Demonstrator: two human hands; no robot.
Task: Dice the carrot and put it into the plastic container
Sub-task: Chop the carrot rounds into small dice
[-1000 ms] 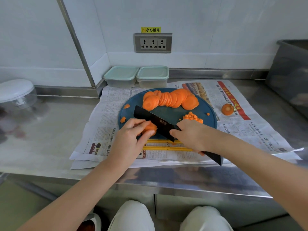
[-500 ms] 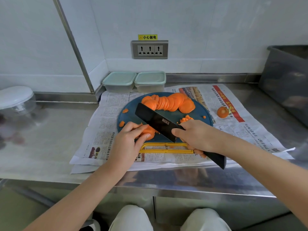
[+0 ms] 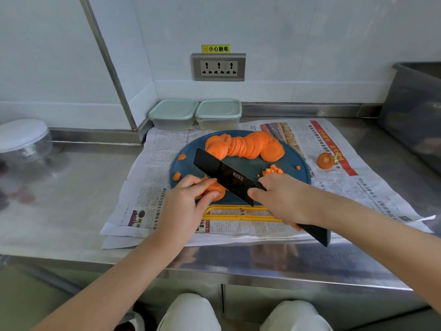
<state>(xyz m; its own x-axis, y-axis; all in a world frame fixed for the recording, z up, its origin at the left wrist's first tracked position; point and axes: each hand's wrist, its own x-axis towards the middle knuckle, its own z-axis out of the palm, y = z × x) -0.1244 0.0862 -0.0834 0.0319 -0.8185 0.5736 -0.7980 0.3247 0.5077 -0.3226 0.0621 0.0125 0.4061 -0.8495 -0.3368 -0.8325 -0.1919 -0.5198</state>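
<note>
Landmark: we give every place from the round blue cutting board (image 3: pixel 296 179), which lies on newspaper (image 3: pixel 148 177) spread over the steel tabletop (image 3: pixel 59 187).
Left hand (image 3: pixel 188 201): fingers curled down over a small stack of slices (image 3: pixel 216 191) on the near-left part of the board, pinning it in place.
Right hand (image 3: pixel 281 199): clenched round the black knife (image 3: pixel 226 176) where blade meets handle. The blade slants across the middle of the board, just beside the left fingertips.
Carrot, sliced: a fanned row of rounds (image 3: pixel 245 146) along the far side of the board.
Carrot, diced: a small heap of cubes (image 3: pixel 272 170) on the right part of the board, just beyond the right hand.
Destination: one plastic container (image 3: pixel 174 113) and a second container (image 3: pixel 218 112) just beyond the far-left edge of the board, both lidded.
Handling: we judge the slices stiff, light and damp, so a stack may slide or topple under the blade. We hold it from above, fingertips tucked back from the edge.
Transfer: the cubes are small and will roll. We expect scooping on the flat of the blade to serve better than pinching, and a lid must come off first.
</note>
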